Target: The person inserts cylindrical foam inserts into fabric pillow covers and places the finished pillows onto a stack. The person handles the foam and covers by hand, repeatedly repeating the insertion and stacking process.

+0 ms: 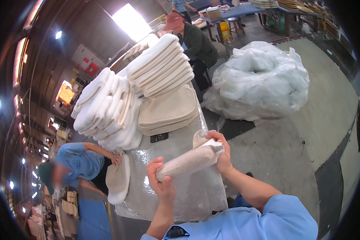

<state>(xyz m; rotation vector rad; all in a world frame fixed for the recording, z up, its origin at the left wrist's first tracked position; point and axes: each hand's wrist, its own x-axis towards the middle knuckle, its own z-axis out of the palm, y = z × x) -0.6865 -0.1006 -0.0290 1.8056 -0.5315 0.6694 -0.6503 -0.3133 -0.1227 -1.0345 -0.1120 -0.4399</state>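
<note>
A beige textured mat, rolled into a cylinder [186,162], is held between my two hands above the table. My left hand [162,188] cups its left end, with thumb and fingers on either side. Round the right end my right hand [224,157] is closed, where white material and a loose flap [200,139] stick out of the roll. Just beyond lies a stack of flat beige mats [170,110] with rounded corners. Beside it are a tall pile of folded white, beige-edged pieces [160,68] and another white, fluffy pile [106,108].
The table [148,200] has a shiny plastic cover, with a small black item [159,137] on it. A co-worker [82,164] at the left handles a white-and-beige piece [118,180]. Another person [198,46] sits beyond the piles. A big plastic-wrapped bundle [260,86] stands at the right.
</note>
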